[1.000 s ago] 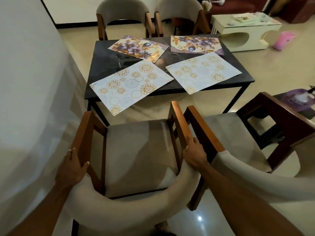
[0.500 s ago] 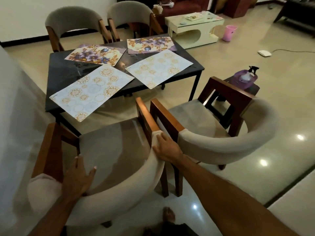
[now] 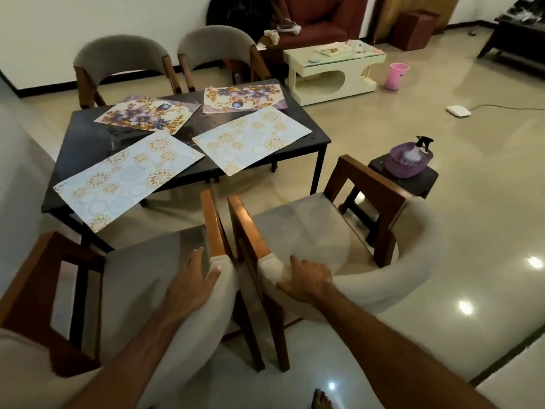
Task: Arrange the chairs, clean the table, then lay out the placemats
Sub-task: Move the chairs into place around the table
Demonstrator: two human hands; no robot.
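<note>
While I stand behind the two near chairs, my left hand (image 3: 191,286) rests on the padded end of the left chair's backrest (image 3: 215,290), thumb laid on the outer face and fingers reaching over the top toward the seat side; how far they curl I cannot tell. My right hand (image 3: 306,280) lies on the padded end of the right chair's backrest (image 3: 368,287), fingers spread and bent over the cushion edge. The two wooden armrests (image 3: 233,222) stand just beside each other between my hands, almost touching.

I judge the step in hand to be squaring these chairs up to the tabletop (image 3: 88,137). To do it well I should take hold of the right chair by its frame rather than the soft padding, lift slightly so the legs don't scrape the glossy floor (image 3: 442,128), and swing its front toward the table, since it sits angled away toward the small stool (image 3: 407,180) with the purple basket (image 3: 408,162). I should keep the armrests from knocking together.

The four placemats (image 3: 129,175) lie on the tabletop, well ahead of both hands. The nearest pale one overhangs the near edge, so sliding a chair in could catch it.
</note>
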